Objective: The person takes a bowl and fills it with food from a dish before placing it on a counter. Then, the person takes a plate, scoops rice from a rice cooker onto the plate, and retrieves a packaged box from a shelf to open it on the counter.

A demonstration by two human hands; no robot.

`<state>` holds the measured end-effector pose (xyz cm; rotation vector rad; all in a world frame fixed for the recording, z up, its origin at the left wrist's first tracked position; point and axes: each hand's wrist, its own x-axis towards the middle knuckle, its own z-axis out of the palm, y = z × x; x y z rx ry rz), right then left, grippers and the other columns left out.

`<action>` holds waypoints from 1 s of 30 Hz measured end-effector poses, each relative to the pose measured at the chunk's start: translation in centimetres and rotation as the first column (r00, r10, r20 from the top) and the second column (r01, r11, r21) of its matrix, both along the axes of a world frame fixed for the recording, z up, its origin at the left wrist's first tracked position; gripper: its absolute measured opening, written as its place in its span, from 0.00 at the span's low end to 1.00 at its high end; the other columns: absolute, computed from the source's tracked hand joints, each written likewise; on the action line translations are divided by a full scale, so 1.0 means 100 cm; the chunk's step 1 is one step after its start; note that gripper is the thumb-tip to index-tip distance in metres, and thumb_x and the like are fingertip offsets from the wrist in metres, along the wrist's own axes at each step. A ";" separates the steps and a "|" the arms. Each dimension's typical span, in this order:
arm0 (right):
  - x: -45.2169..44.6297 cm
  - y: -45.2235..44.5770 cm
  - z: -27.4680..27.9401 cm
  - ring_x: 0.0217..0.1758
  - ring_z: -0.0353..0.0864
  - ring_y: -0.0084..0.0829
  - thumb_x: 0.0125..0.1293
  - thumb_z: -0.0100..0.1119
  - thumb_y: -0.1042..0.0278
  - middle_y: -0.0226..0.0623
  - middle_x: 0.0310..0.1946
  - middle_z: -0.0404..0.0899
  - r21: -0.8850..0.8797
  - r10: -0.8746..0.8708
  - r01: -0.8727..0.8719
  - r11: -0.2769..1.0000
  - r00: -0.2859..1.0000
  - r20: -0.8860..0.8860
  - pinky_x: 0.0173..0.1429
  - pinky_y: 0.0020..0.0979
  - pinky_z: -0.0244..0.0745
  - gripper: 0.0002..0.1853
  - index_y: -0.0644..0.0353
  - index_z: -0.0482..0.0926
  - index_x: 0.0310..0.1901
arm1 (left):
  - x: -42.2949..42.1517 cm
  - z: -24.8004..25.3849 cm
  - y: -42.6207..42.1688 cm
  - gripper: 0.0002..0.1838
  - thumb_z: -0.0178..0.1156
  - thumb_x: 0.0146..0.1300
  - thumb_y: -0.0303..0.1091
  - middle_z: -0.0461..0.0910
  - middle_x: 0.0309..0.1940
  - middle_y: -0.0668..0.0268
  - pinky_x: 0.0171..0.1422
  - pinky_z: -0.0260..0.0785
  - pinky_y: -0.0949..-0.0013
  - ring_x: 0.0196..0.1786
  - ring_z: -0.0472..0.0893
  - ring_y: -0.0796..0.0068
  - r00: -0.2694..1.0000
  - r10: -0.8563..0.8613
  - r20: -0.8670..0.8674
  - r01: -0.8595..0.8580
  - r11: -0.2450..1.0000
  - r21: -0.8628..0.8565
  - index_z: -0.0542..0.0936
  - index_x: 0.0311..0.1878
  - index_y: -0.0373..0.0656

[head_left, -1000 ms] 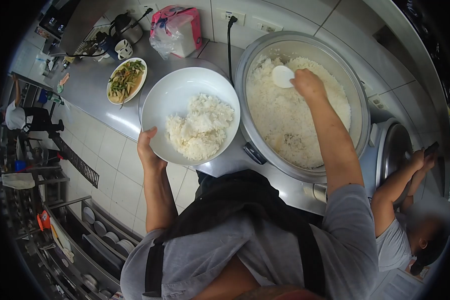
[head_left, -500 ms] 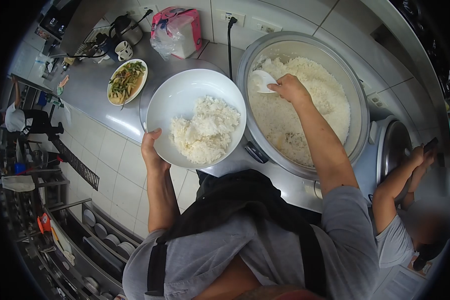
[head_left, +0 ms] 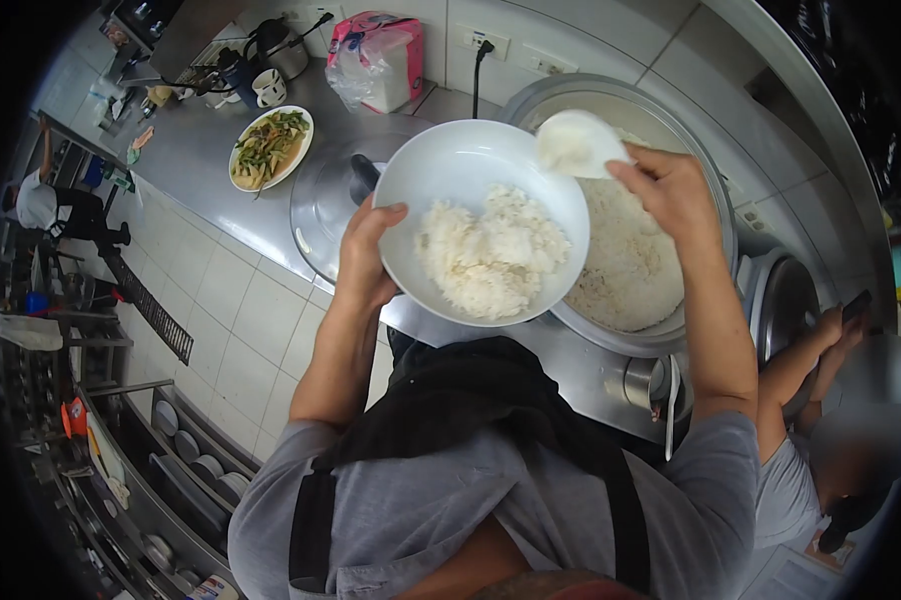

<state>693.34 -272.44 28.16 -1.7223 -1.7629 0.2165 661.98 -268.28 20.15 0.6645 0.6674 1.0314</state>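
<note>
My left hand (head_left: pixel 369 255) grips the left edge of a white bowl (head_left: pixel 421 165), thumb over the rim. A mound of cooked rice (head_left: pixel 496 255) lies in the bowl. In my right hand (head_left: pixel 671 195) is a white rice paddle (head_left: pixel 579 143), its blade raised over the bowl's upper right rim. Some rice seems to cling to the blade, though its amount is hard to make out. Below and to the right stands a big rice cooker pot (head_left: pixel 716 150) full of rice, partly covered by the bowl and my right arm.
A plate of cooked vegetables (head_left: pixel 271 150) sits on the steel counter (head_left: pixel 196 165) to the left, near a round lid (head_left: pixel 316 215). Behind are a pink plastic pack (head_left: pixel 376 60) and a mug (head_left: pixel 269 88). A co-worker (head_left: pixel 791 480) holds a phone at the right.
My right hand has lifted the paddle out of the pot and toward the bowl. My left hand has brought the bowl rightward, partly over the pot. The round lid's handle now shows.
</note>
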 end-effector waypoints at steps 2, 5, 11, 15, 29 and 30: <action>-0.015 -0.026 -0.001 0.17 0.73 0.30 0.57 0.64 0.61 0.35 0.17 0.74 0.295 0.136 -0.217 0.931 0.952 0.273 0.23 0.29 0.68 0.12 0.57 0.84 0.40 | 0.013 -0.004 0.001 0.30 0.51 0.54 0.32 0.72 0.49 0.51 0.57 0.68 0.61 0.53 0.74 0.58 0.995 -0.095 0.044 0.096 0.995 -0.036 0.64 0.61 0.31; -0.031 -0.062 0.019 0.23 0.75 0.33 0.54 0.65 0.68 0.37 0.23 0.77 0.076 0.125 -0.193 0.978 0.842 0.526 0.29 0.30 0.71 0.12 0.56 0.84 0.43 | 0.026 -0.002 -0.007 0.29 0.51 0.53 0.32 0.72 0.50 0.51 0.58 0.68 0.61 0.53 0.74 0.58 0.989 -0.132 0.063 0.134 0.990 -0.036 0.65 0.60 0.31; -0.017 -0.113 0.015 0.20 0.72 0.28 0.56 0.62 0.72 0.34 0.22 0.75 0.133 -0.037 0.019 0.991 0.990 0.133 0.28 0.27 0.69 0.11 0.57 0.83 0.42 | 0.022 -0.010 -0.016 0.28 0.52 0.54 0.33 0.73 0.48 0.53 0.56 0.69 0.62 0.51 0.75 0.60 0.991 -0.132 0.025 0.133 0.990 -0.039 0.66 0.58 0.31; 0.005 -0.196 -0.010 0.26 0.72 0.18 0.60 0.60 0.73 0.32 0.25 0.77 0.174 -0.403 0.561 0.809 0.746 -0.531 0.32 0.19 0.66 0.11 0.70 0.81 0.43 | -0.006 -0.037 -0.012 0.27 0.55 0.54 0.43 0.77 0.43 0.51 0.51 0.73 0.62 0.44 0.79 0.59 0.992 -0.098 -0.084 0.096 0.995 -0.030 0.71 0.51 0.29; 0.062 -0.299 -0.195 0.39 0.79 0.50 0.56 0.55 0.70 0.52 0.35 0.79 -0.209 -0.681 0.910 0.359 0.408 0.608 0.45 0.44 0.74 0.14 0.58 0.80 0.44 | -0.130 -0.068 0.025 0.31 0.52 0.56 0.40 0.73 0.52 0.47 0.56 0.70 0.59 0.52 0.76 0.53 0.973 0.220 -0.070 -0.213 0.973 0.090 0.65 0.58 0.26; 0.060 -0.291 -0.199 0.40 0.79 0.50 0.56 0.55 0.70 0.52 0.36 0.79 -0.051 -0.761 0.865 0.499 0.465 0.453 0.45 0.44 0.73 0.14 0.61 0.80 0.44 | -0.142 -0.073 0.027 0.31 0.52 0.56 0.40 0.73 0.52 0.47 0.56 0.70 0.59 0.52 0.76 0.53 0.957 0.278 -0.077 -0.271 0.958 0.096 0.65 0.58 0.26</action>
